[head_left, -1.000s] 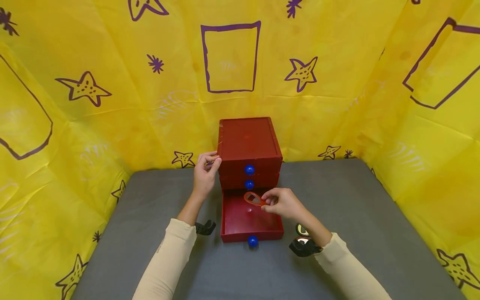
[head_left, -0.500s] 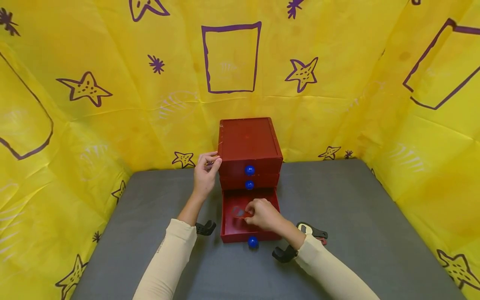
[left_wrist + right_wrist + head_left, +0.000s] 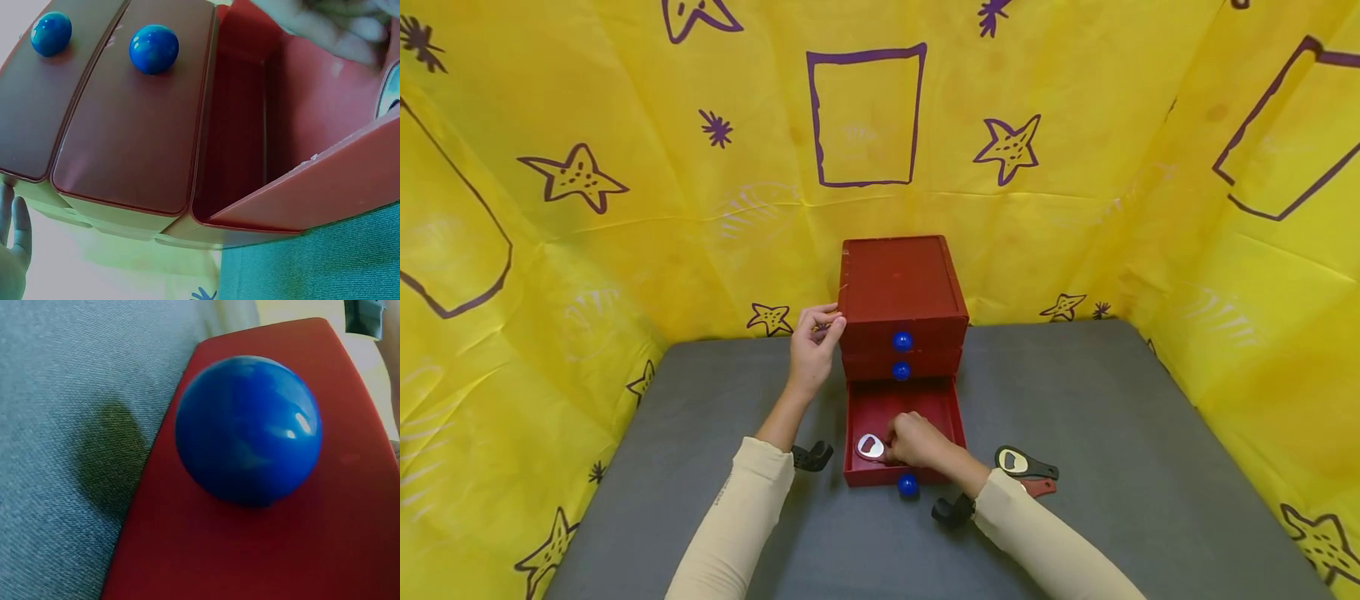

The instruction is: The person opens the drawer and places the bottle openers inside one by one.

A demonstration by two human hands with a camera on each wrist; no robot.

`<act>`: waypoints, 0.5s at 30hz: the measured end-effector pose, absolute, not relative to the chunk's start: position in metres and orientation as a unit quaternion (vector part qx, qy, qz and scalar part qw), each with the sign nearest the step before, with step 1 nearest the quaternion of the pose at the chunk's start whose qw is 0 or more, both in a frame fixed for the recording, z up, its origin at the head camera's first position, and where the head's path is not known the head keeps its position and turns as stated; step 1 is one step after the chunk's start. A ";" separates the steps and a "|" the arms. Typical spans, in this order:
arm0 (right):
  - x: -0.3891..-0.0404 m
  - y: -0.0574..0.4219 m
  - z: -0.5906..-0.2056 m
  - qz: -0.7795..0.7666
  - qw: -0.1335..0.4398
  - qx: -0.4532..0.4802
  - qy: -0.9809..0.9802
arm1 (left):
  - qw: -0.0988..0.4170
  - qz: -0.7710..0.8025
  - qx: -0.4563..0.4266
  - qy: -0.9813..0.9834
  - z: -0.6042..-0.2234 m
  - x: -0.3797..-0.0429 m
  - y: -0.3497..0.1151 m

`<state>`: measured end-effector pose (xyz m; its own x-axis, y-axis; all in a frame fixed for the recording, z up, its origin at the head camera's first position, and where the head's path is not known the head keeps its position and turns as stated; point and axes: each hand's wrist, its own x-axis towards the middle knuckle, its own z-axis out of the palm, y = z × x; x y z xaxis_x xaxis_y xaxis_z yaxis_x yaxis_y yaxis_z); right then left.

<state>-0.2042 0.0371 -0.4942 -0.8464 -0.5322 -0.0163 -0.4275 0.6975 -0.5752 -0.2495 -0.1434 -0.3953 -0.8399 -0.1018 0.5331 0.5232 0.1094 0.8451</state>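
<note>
A red chest of drawers [image 3: 898, 279] has its bottom drawer [image 3: 942, 403] pulled out and the upper two closed. My right hand [image 3: 917, 440] is inside that drawer and holds a bottle opener [image 3: 870, 447] by its handle, which the fingers mostly cover. The opener's shiny head points left, low near the drawer's front wall. My left hand [image 3: 812, 350] touches the chest's left side near the top front corner. Its fingers [image 3: 21, 228] look fairly straight in the left wrist view. A blue knob [image 3: 249, 431] on the drawer front fills the right wrist view.
On the grey table [image 3: 1120, 467], right of the drawer, lie a black bottle opener [image 3: 1026, 462] and a red bottle opener [image 3: 1040, 487], the red one partly behind my right sleeve. Yellow cloth walls [image 3: 880, 208] stand close behind the chest and at both sides.
My right hand has carried the bottle opener left and down, from above the drawer to its front left part. The left hand has stayed at the chest's side.
</note>
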 end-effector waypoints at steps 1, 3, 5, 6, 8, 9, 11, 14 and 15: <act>-0.205 0.037 -0.496 -0.291 0.095 -0.266 0.914 | 0.240 -0.650 -0.149 -0.705 -0.395 -0.249 -0.144; -0.205 0.040 -0.495 -0.300 0.100 -0.274 0.908 | 0.240 -0.652 -0.146 -0.704 -0.395 -0.249 -0.144; -0.206 0.047 -0.492 -0.310 0.098 -0.278 0.904 | 0.238 -0.652 -0.145 -0.705 -0.394 -0.249 -0.144; -0.207 0.051 -0.489 -0.316 0.099 -0.276 0.902 | 0.235 -0.651 -0.146 -0.707 -0.394 -0.250 -0.144; -0.208 0.062 -0.482 -0.329 0.101 -0.268 0.900 | 0.230 -0.649 -0.150 -0.710 -0.394 -0.250 -0.144; -0.208 0.068 -0.479 -0.336 0.101 -0.264 0.898 | 0.228 -0.645 -0.154 -0.713 -0.393 -0.250 -0.144; -0.208 0.079 -0.472 -0.348 0.106 -0.258 0.895 | 0.225 -0.639 -0.160 -0.718 -0.392 -0.249 -0.145; -0.208 0.093 -0.462 -0.361 0.105 -0.262 0.889 | 0.230 -0.623 -0.163 -0.730 -0.391 -0.247 -0.146; -0.208 0.097 -0.458 -0.363 0.103 -0.265 0.887 | 0.231 -0.618 -0.164 -0.733 -0.391 -0.247 -0.147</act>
